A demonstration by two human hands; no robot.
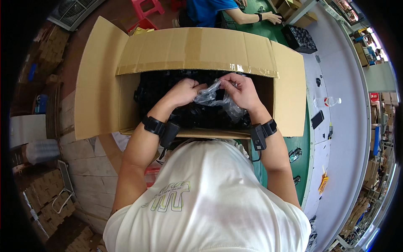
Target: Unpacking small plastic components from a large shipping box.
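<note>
hanging between left hand (184, 91) and right hand (243, 91), both pinching it, clear plastic (205, 97) half-hides indistinct black pieces (152, 89) inside the open carton (159, 52).

Left hand (184, 91) and right hand (243, 91) work close together at the box (197, 50)

The left arm (136, 153) and right arm (276, 153) reach forward, bent at the elbows and slanting inward across the box's near edge. Both elbows stand short of that edge, spread wider than the hands. At the box's opening, the left hand shows its back, fingers curled inward and their tips partly hidden. Just to its right, also at the opening, the right hand brings thumb and forefinger together in a pinch.
</note>
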